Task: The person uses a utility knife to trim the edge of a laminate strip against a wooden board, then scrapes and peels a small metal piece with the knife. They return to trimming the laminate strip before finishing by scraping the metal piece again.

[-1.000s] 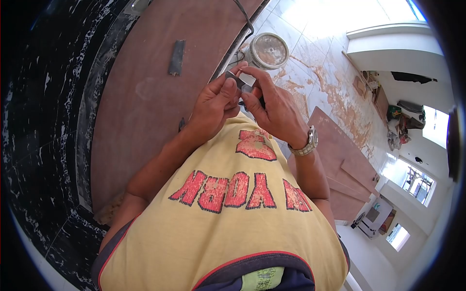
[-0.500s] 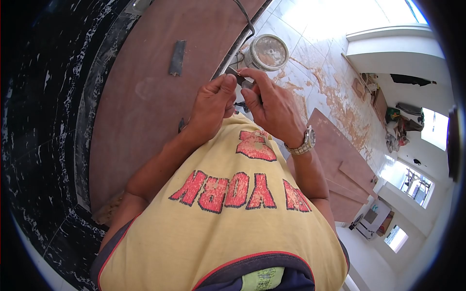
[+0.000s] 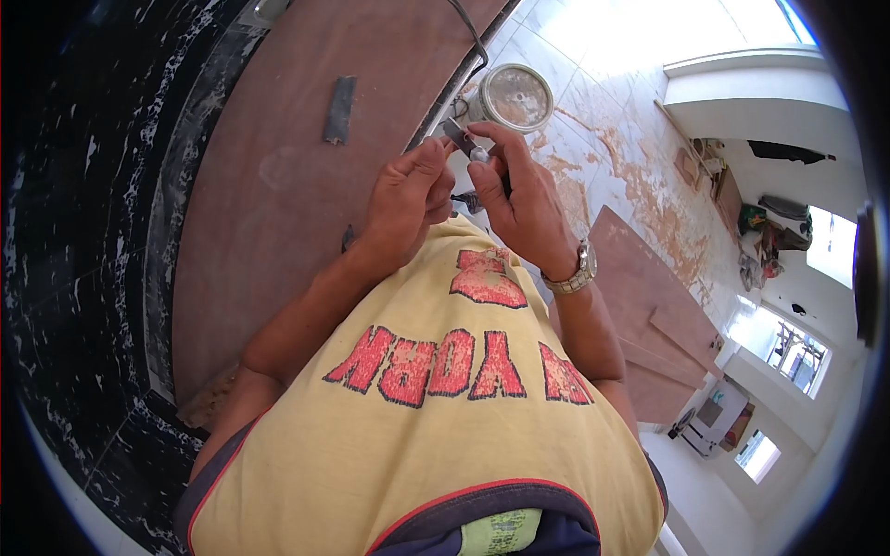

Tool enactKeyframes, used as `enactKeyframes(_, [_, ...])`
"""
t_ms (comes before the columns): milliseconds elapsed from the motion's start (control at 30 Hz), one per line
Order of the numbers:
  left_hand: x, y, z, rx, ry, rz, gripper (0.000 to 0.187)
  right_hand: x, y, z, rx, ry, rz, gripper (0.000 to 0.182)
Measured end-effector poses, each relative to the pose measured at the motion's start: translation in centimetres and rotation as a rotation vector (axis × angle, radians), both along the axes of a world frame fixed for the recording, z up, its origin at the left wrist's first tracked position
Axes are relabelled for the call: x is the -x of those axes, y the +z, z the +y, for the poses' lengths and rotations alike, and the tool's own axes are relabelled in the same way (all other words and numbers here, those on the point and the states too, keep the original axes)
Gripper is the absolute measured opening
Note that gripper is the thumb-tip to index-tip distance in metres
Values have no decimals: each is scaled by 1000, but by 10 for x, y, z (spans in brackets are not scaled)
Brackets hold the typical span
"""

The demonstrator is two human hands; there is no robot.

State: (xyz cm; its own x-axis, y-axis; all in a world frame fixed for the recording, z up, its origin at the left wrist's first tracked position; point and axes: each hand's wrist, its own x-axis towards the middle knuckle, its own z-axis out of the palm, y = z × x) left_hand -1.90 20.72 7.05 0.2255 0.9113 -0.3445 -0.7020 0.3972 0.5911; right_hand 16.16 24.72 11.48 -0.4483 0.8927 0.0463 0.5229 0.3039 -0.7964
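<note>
Close together in front of my shirt, both hands are raised. My right hand (image 3: 528, 199), a metal watch (image 3: 586, 269) on its wrist, grips a small tool with a dark flat blade (image 3: 458, 136) and a silvery collar (image 3: 478, 155). The blade points toward the fingertips of my left hand (image 3: 408, 195). Those fingers are closed in a pinch; a thin yellowish bit shows at their tips, but I cannot tell what it is. Below and between the hands, a dark ridged piece (image 3: 470, 201) is partly covered by my fingers.
A brown board (image 3: 278, 232) lies to the left, bearing a dark grey strip (image 3: 340, 109). Beyond my hands stands a round bucket (image 3: 517, 97) on the dusty tiled floor (image 3: 603, 148). More brown boards (image 3: 640, 315) lie at right. A black cable (image 3: 473, 37) crosses the board's edge.
The dark blade in my right hand has tilted up and shows more, along with its silvery collar. My right fingers have shifted slightly away from me; my left hand stays nearly in place.
</note>
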Motion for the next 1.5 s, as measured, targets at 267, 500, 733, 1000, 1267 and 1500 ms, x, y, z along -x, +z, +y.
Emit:
enactKeyframes(267, [2,5,3,49,-6,-58,37,-9,11,5,0,-100,51,42])
enactKeyframes(500, [2,0,0,-22,-35,-38,43,-6,13,-1,31,5,-27,46])
enactKeyframes(733, [6,11,-2,-42,-84,-8,51,-5,12,-2,0,86,-120,52])
enactKeyframes(1000, [3,4,-4,-114,-98,72,52,-5,16,-2,-25,118,-171,55])
enactKeyframes(1267, [1,4,-5,-104,-78,116,47,-4,17,-3,-93,111,-211,51])
enactKeyframes(1500, [3,-6,-5,-35,-67,219,44,-1,8,-2,-191,99,-214,43])
